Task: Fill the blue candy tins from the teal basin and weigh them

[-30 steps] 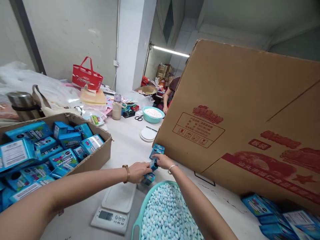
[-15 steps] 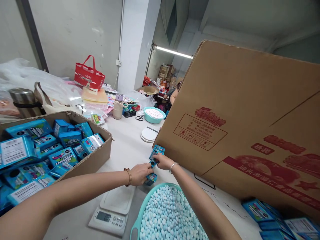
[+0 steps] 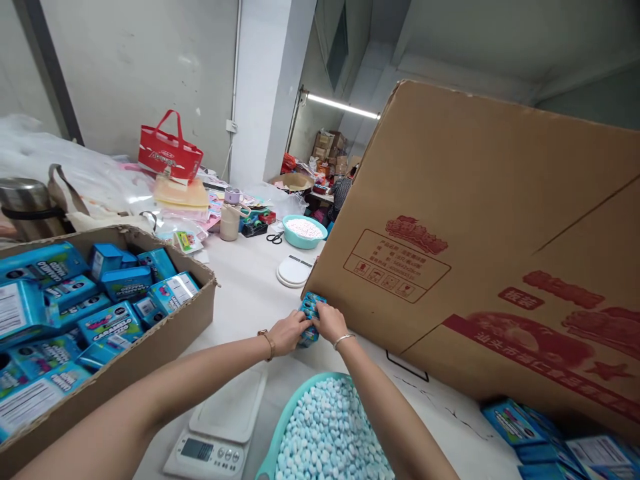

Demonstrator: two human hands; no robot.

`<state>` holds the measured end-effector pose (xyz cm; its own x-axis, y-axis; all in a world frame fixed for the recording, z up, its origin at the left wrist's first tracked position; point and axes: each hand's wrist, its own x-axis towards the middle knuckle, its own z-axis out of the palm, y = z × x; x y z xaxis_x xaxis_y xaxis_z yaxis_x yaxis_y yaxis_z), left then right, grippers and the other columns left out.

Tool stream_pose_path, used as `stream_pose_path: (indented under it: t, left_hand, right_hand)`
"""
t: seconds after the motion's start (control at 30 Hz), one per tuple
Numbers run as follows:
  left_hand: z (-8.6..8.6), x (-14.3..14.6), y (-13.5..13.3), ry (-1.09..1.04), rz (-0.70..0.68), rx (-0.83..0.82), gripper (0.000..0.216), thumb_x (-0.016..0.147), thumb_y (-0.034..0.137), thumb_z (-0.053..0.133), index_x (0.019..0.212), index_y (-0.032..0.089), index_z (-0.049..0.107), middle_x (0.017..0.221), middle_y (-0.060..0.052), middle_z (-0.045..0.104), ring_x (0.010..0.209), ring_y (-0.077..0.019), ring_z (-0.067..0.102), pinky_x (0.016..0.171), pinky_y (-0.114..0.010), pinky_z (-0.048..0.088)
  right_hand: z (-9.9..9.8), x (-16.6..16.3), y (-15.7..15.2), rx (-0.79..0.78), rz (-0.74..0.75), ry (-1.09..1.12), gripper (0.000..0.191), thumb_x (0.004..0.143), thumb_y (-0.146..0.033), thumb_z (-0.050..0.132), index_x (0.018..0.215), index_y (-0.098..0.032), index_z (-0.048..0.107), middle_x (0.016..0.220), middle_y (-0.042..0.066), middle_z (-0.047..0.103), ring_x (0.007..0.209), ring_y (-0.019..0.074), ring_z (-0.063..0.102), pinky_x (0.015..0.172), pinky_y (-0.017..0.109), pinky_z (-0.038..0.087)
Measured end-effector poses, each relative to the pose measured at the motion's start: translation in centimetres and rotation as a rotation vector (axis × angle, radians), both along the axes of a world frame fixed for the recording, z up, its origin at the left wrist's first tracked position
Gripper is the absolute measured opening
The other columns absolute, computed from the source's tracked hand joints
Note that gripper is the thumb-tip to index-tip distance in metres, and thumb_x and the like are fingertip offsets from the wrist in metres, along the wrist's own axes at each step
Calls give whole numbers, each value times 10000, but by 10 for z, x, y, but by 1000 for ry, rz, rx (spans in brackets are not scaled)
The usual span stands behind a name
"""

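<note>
Past the far rim of the basin, several small blue candy boxes (image 3: pixel 313 301) stand pressed together in a row against the foot of the big carton. My left hand (image 3: pixel 290 333), a watch or bracelet at its wrist, grips the row from the left. From the right, my right hand (image 3: pixel 330 323) has its fingers closed on the same boxes. Fingers cover part of the row. Below my forearms sits a turquoise basin (image 3: pixel 283 427) full of pale blue candies (image 3: pixel 325 427). A white digital scale (image 3: pixel 225 417) lies beneath my left forearm, its pan bare.
An open cardboard box (image 3: pixel 175 340) of blue candy boxes fills the left side. The large carton (image 3: pixel 475 267) walls off the right, more blue boxes (image 3: pixel 520 427) at its foot. Farther back are a round white scale (image 3: pixel 295 270), scissors (image 3: pixel 275 237) and another basin (image 3: pixel 306 243).
My hands have pushed the blue boxes together: the nearer box, apart before, now sits close against the others. My left hand moved slightly forward and right. The view shifted a little.
</note>
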<state>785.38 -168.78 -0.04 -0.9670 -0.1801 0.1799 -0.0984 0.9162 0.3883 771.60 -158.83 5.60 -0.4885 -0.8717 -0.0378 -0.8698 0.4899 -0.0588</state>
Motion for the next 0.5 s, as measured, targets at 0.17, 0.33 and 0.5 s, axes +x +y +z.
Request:
stream_pose_path:
  t: [0.17, 0.33, 0.5]
  left_hand:
    - [-4, -3, 4, 117, 110, 96, 677, 763, 45, 577, 1375, 224, 349, 1374, -136, 429, 1306, -281, 424, 1058, -440, 468]
    - [35, 19, -4, 214, 207, 178, 890, 709, 84, 690, 1466, 107, 224, 1448, -252, 351, 1404, -375, 335, 1156, -557, 338]
    - [128, 112, -73, 274, 375, 219, 770, 839, 303, 685, 1466, 100, 286, 1401, -218, 469, 1248, -296, 535, 1048, -466, 473]
  right_hand:
    - [11, -7, 32, -131, -72, -52, 233, 931, -342, 518, 1113, -225, 604, 1012, 43, 705, 899, 190, 654, 709, 276, 413]
    - [34, 7, 78, -195, -59, -79, 256, 943, -373, 445, 990, -227, 650, 945, 39, 714, 849, 184, 652, 677, 266, 388]
    - [54, 51, 109, -181, 108, -192, 356, 939, -492, 432, 1035, -231, 653, 900, 45, 715, 793, 211, 648, 717, 321, 450]
